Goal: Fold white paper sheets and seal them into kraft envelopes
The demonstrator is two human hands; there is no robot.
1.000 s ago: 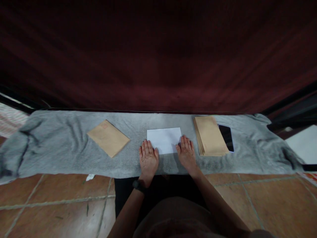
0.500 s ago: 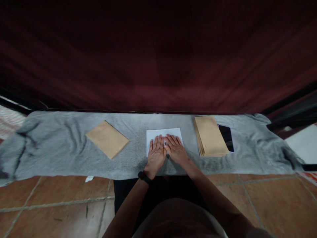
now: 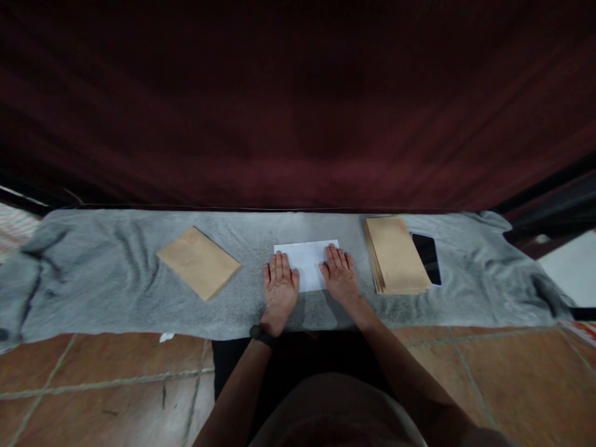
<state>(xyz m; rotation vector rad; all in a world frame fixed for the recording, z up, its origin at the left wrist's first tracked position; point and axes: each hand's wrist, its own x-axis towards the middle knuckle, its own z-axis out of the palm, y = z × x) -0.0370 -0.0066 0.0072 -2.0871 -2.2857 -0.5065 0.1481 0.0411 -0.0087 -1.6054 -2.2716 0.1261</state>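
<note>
A white sheet of paper (image 3: 309, 266) lies flat in front of me; whether it is folded I cannot tell. My left hand (image 3: 281, 287), with a dark band on its wrist, rests palm down over the paper's left edge, fingers stretched out. Over the right edge lies my right hand (image 3: 341, 274), also flat with its fingers extended. Neither hand grips anything. The paper's middle shows between the two thumbs, while its side edges are partly hidden under the hands.
Grey cloth (image 3: 251, 310) covers the narrow surface. One or more brown envelopes (image 3: 200, 264) lie at the left. A stack of brown envelopes (image 3: 398, 257) sits at the right, beside a phone (image 3: 426, 257). A dark red curtain (image 3: 298, 124) hangs behind.
My hands have slid apart from the paper's middle, the left one leftward and the right one rightward. More of the white paper is uncovered between them.
</note>
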